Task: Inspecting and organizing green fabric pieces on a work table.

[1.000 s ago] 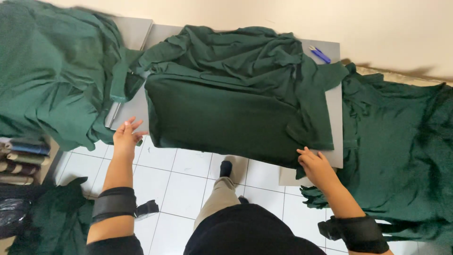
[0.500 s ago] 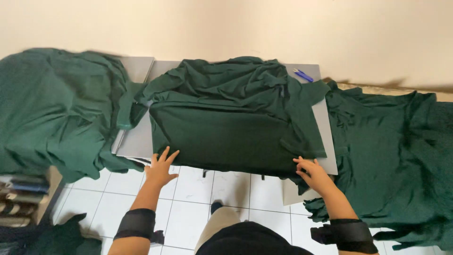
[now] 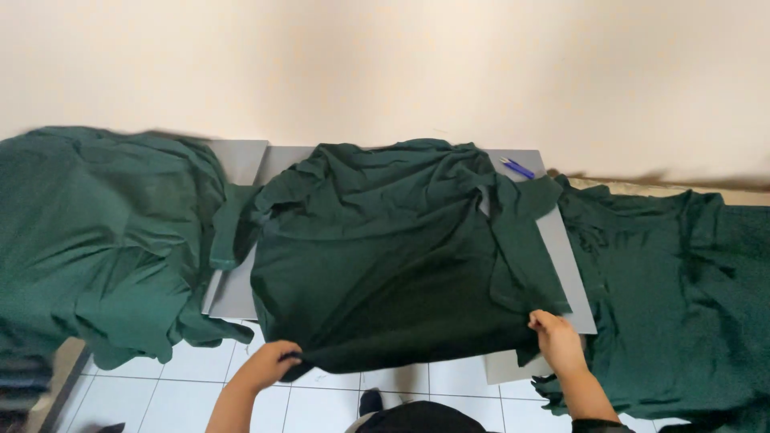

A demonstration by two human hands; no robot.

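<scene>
A dark green shirt (image 3: 393,256) lies spread on a grey board (image 3: 565,265) in the middle of the view, its near hem hanging over the front edge. My left hand (image 3: 269,365) grips the hem at its lower left corner. My right hand (image 3: 555,341) pinches the hem at its lower right corner, by the board's edge. Both sleeves of the shirt are folded in toward the body.
A heap of green garments (image 3: 96,240) lies at the left, another green pile (image 3: 682,289) at the right. A blue pen (image 3: 518,167) rests at the board's far right corner. White floor tiles (image 3: 184,393) show below; a pale wall stands behind.
My left hand moved right from beside the board and took hold of the shirt's lower left hem. The right hand stayed at the lower right corner. The camera tilted up.
</scene>
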